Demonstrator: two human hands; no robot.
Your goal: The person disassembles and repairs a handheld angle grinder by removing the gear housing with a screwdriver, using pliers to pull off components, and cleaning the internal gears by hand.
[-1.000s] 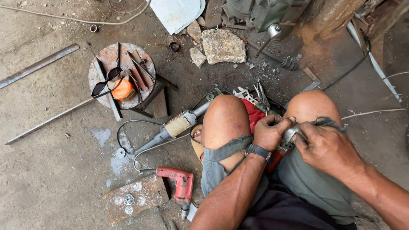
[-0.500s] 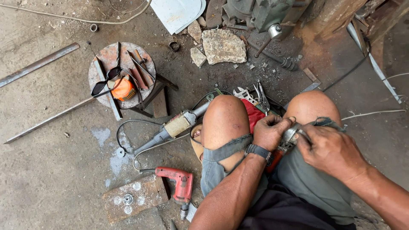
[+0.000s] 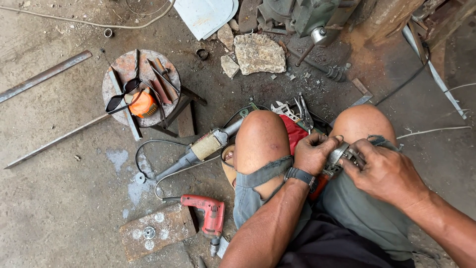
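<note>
the concrete floor (image 3: 54, 208) carries everything here, and the person sits low on it with both bare knees up. toward the floor's far edge lies a pale rock (image 3: 259, 52), and left of it a round rusty stand (image 3: 141, 87) bears dark glasses, metal strips and an orange object. a long steel bar (image 3: 54, 141) runs from the stand toward the floor's left edge. just left of the left knee lies an angle grinder (image 3: 201, 149) with its looped cord; nearer the near edge a red drill (image 3: 207, 214) lies beside a wooden block (image 3: 156, 237) with washers on it.

the work is at the lap, between the knees: a small grey metal part (image 3: 341, 155). the left hand (image 3: 313, 153) is curled tight around one side of it, and the right hand (image 3: 382, 173) pinches the other side with bent fingers. this looks like a fitting or twisting step on the part. any further turn would seem to call for a firm counter-grip from the left hand.
</note>
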